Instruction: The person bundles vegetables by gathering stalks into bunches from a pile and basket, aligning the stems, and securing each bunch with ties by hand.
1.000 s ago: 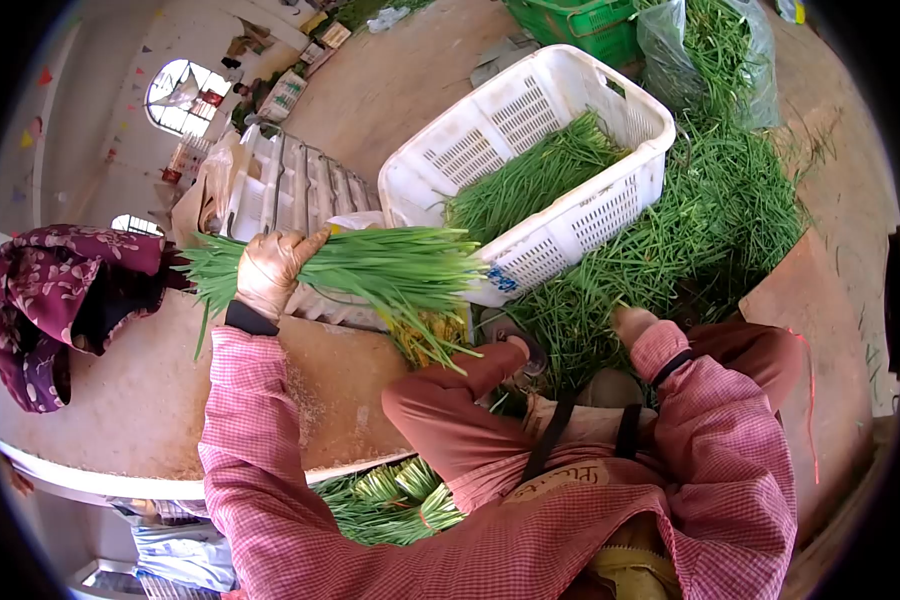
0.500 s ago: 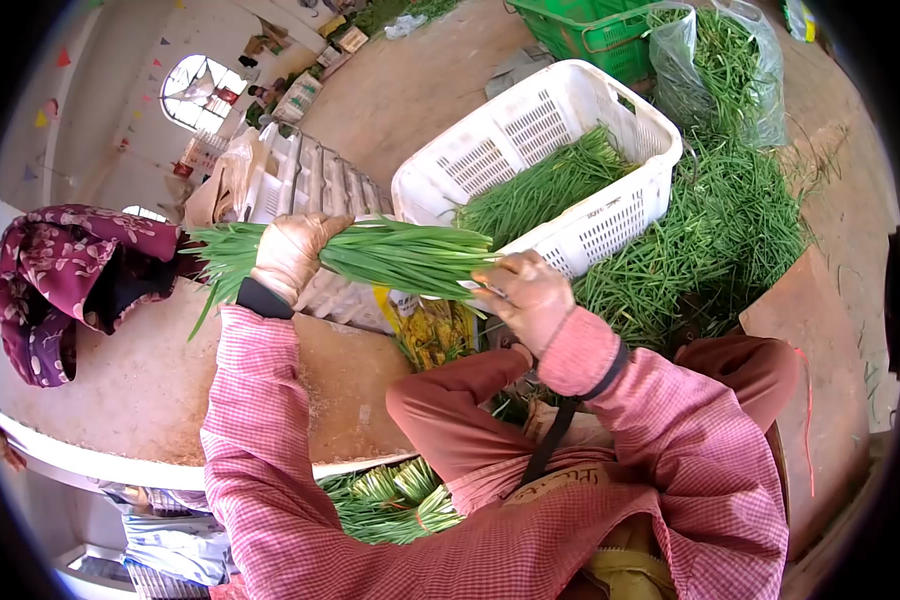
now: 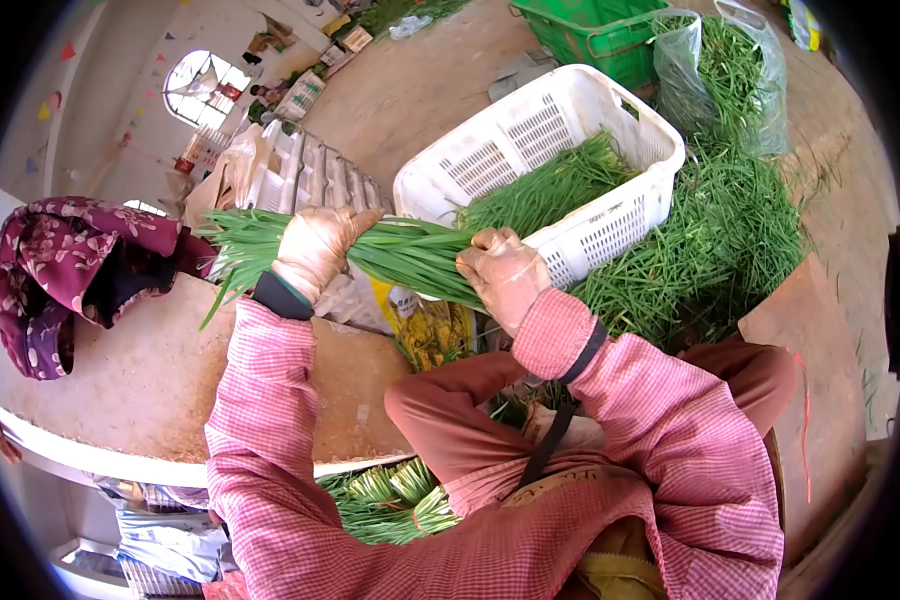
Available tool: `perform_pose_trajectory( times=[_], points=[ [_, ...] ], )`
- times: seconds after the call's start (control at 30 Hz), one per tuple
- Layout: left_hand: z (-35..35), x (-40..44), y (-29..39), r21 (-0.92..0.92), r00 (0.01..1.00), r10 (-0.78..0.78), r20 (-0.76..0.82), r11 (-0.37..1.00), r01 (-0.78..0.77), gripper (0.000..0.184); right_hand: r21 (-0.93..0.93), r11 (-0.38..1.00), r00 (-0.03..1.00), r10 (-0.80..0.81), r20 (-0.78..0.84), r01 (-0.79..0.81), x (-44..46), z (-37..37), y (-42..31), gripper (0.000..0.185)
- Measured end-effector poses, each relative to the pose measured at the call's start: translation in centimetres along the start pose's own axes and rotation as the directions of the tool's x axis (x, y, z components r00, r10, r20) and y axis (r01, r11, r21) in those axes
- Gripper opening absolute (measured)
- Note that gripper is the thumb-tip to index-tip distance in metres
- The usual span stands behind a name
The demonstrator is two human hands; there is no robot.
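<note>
A long bunch of green chives lies crosswise between my hands, level with the near side of the white basket. My left hand, in a thin clear glove, wraps round it toward its leafy left end. Closed on the right end is my right hand, its fingers bent over the stalks and hiding the tips. Behind the bunch stands the white slotted plastic basket, with more chives lying inside.
Loose chives are heaped right of the basket, below a stuffed clear bag and a green crate. A brown board carries a purple floral cloth. Tied bunches lie beside my lap. A yellow bag sits near my knee.
My right hand has moved left and slightly up along the bunch, closing round its end. My left hand has shifted a little right, and the hands are nearer each other.
</note>
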State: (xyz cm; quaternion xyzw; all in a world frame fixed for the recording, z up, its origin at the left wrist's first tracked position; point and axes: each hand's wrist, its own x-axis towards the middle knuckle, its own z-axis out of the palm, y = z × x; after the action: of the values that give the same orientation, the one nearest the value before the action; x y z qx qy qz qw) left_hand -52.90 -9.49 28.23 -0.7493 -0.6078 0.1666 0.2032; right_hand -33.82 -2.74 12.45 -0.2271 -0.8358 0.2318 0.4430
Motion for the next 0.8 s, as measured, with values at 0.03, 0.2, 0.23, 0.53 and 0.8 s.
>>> perform_pose_trajectory(
  times=[0.03,0.2,0.23,0.53,0.8],
  points=[
    [0.1,-0.1,0.0,0.012,0.999,-0.027,0.035,1.000,0.027,0.052,0.002,1.000,1.000,-0.003,0.004,0.003,-0.1,-0.2,0.3,0.014],
    [-0.5,-1.2,-1.3,-0.091,0.993,-0.110,0.037,0.989,0.113,0.047,-0.245,0.946,0.924,-0.112,0.366,0.212,-6.3,-0.2,5.2,0.013],
    [-0.6,-1.7,-1.9,-0.114,0.992,-0.127,0.013,0.985,0.127,0.045,-0.262,0.947,0.781,0.018,0.624,0.187,-8.2,-1.0,7.0,0.014],
    [-1.7,-3.4,0.4,0.045,0.951,-0.301,-0.064,0.952,0.304,0.055,0.480,-0.040,0.471,0.137,0.872,-0.877,-16.4,6.6,7.2,0.063],
    [-0.1,-11.4,15.6,0.375,0.918,-0.393,0.057,0.860,0.345,0.068,0.061,-0.985,0.957,-0.142,0.253,-0.162,-9.1,7.6,-0.4,0.054]
  ],
)
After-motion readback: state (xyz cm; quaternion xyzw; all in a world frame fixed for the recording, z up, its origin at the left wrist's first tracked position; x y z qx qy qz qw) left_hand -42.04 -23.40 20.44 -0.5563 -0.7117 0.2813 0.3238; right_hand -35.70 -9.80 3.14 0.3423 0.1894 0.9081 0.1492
